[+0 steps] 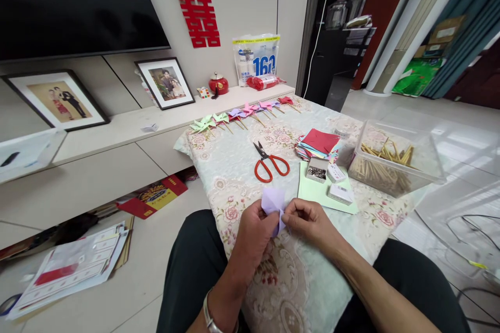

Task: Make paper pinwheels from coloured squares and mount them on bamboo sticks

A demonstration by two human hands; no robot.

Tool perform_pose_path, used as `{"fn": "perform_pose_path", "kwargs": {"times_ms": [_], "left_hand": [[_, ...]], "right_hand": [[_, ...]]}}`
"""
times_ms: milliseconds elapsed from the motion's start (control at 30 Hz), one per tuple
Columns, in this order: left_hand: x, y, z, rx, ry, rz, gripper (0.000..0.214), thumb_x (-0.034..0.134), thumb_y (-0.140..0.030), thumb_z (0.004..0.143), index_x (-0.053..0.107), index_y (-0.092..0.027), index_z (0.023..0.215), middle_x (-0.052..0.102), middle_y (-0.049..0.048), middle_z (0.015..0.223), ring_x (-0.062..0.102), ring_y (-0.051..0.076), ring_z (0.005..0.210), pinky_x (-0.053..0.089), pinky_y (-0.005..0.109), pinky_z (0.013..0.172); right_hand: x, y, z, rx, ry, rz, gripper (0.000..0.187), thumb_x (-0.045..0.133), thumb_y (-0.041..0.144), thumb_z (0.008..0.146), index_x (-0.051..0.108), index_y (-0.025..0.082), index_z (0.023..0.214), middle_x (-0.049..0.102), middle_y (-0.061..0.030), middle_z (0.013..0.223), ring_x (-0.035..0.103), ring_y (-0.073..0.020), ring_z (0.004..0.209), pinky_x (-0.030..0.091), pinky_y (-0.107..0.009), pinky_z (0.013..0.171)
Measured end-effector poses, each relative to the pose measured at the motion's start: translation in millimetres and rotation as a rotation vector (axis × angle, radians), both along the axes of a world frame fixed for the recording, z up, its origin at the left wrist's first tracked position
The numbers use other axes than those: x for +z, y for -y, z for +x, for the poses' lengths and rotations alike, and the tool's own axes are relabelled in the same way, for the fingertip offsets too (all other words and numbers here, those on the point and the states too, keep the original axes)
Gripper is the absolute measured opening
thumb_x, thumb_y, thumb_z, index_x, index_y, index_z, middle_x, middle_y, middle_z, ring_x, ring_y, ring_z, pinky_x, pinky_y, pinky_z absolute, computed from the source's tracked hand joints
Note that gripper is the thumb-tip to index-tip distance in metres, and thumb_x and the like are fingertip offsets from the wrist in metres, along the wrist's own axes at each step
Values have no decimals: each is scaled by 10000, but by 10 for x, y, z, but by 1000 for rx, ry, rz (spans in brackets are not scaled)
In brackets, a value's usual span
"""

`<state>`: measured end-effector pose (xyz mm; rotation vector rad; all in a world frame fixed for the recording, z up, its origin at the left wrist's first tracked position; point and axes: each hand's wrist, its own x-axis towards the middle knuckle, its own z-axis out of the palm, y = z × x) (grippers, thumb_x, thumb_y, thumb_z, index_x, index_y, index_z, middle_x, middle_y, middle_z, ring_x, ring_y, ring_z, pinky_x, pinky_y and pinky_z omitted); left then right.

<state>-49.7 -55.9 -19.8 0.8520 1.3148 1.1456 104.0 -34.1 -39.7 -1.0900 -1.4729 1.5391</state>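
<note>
Table [213, 164] at frame centre, cabinet [101, 164] left and behind.
Pinwheels [250, 110] line the table's far edge; scissors [264, 156] lie mid-frame, left of stacked paper squares [321, 141]; at right, sticks [390, 156] fill part of a tub [427, 161]; nearer, small boxes [340, 194] rest on a sheet [312, 199], one probably holding pins [317, 170].

From afar I'm seeing a pale wall [253, 0] rising ahead of the grip; a dark television [78, 5] is filling its left part, and a red paper cutout [197, 8] is hanging nearer the middle. A low cabinet [113, 164] is running below, holding up two framed photos [172, 83]. Far right of the grip, a teal curtain [469, 2] is hanging beyond a pale pillar [402, 36], and bright light is glinting off the tiled floor [464, 114].
</note>
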Motion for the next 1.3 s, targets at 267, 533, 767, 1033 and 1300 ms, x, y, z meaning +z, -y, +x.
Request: {"fn": "perform_pose_path", "kwargs": {"times_ms": [267,533,767,1033,1300], "left_hand": [[-14,6,-4,-38,28,-17,138,677,-220,639,680,-154,760,578,-40,584,442,92,501,336,205,477],[-51,16,-32,-103,63,-48,134,682,-250,688,646,-153,774,529,-49,558,381,60,420,262,180,391],[-32,20,-40,-116,131,-113,178,718,-286,665,622,-167,758,511,-59,536,366,57,398,225,180,361],[-97,19,-62,-120,114,-90,192,740,-295,689,653,-155,788,547,-50,563,421,67,428,282,183,395],[-54,33,-33,-116,93,-93,122,704,-260,685,632,-166,711,541,-59,505,385,58,394,275,189,400]], "right_hand": [[-20,-22,19,-7,70,45,264,715,388,776,587,185,665,488,49,578,377,-97,529,270,-232,502],[-35,-33,37,16,105,70,221,688,330,795,585,184,664,492,45,587,380,-99,540,278,-226,497],[22,-20,20,0,148,85,199,669,292,768,567,184,637,461,54,575,365,-95,537,265,-232,503],[45,-17,16,0,204,126,209,656,299,762,549,183,625,423,58,566,355,-98,548,261,-235,506],[29,-19,21,10,223,124,192,651,286,755,553,179,630,420,59,562,347,-97,544,251,-239,503]]}}
